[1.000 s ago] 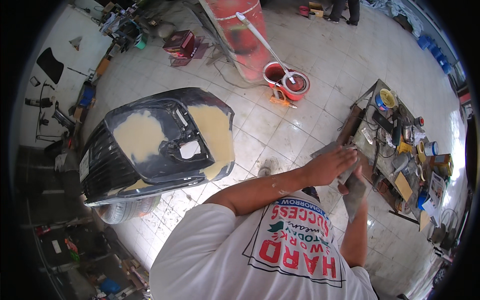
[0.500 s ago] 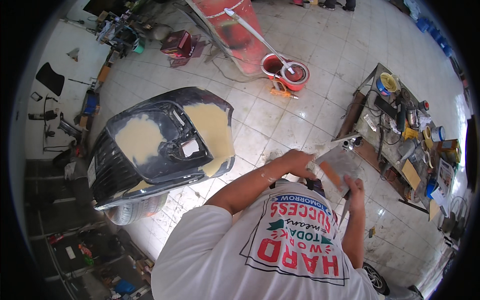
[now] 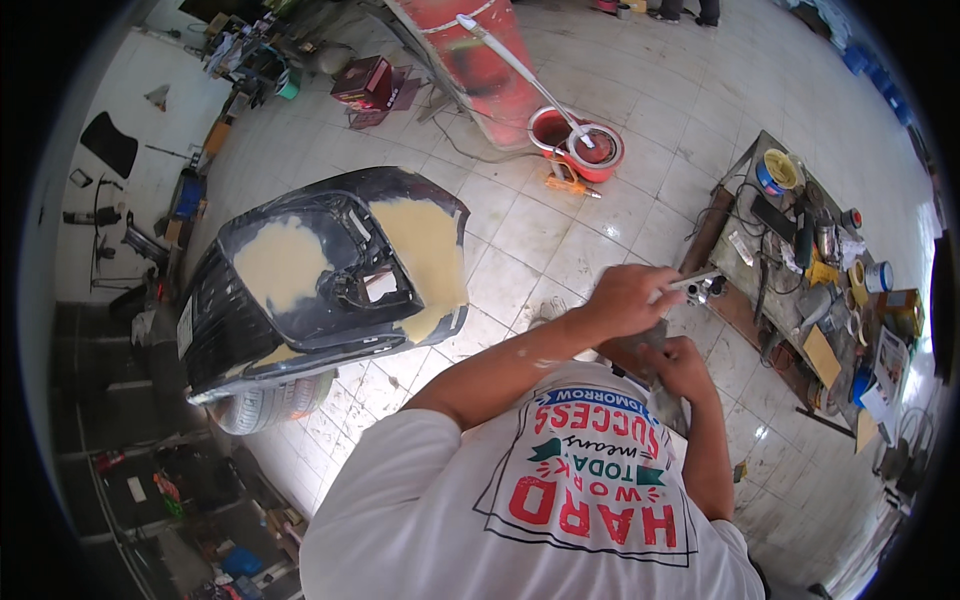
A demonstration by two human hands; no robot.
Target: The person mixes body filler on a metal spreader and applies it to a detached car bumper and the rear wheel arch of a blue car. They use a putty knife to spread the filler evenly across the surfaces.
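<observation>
From afar, I see my right hand [image 3: 683, 368] closed on a flat grey plate [image 3: 654, 337]; my left [image 3: 628, 298], I can't tell. Left of them, the black plastic bumper [image 3: 330, 310] has tan patches [image 3: 282, 262]; much stays uncoated.

Grey plate [image 3: 655, 336] partly hidden by the right fingers [image 3: 668, 366], red panel [image 3: 482, 72] cut off by the top edge

Red bkt [image 3: 600, 174] w/ mop [image 3: 522, 73] sits on flr [image 3: 520, 230].

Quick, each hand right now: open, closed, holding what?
Left hand: fingers curled; whether it grips anything can't be told.
Right hand: closed, holding a flat grey plate-like tool.
</observation>
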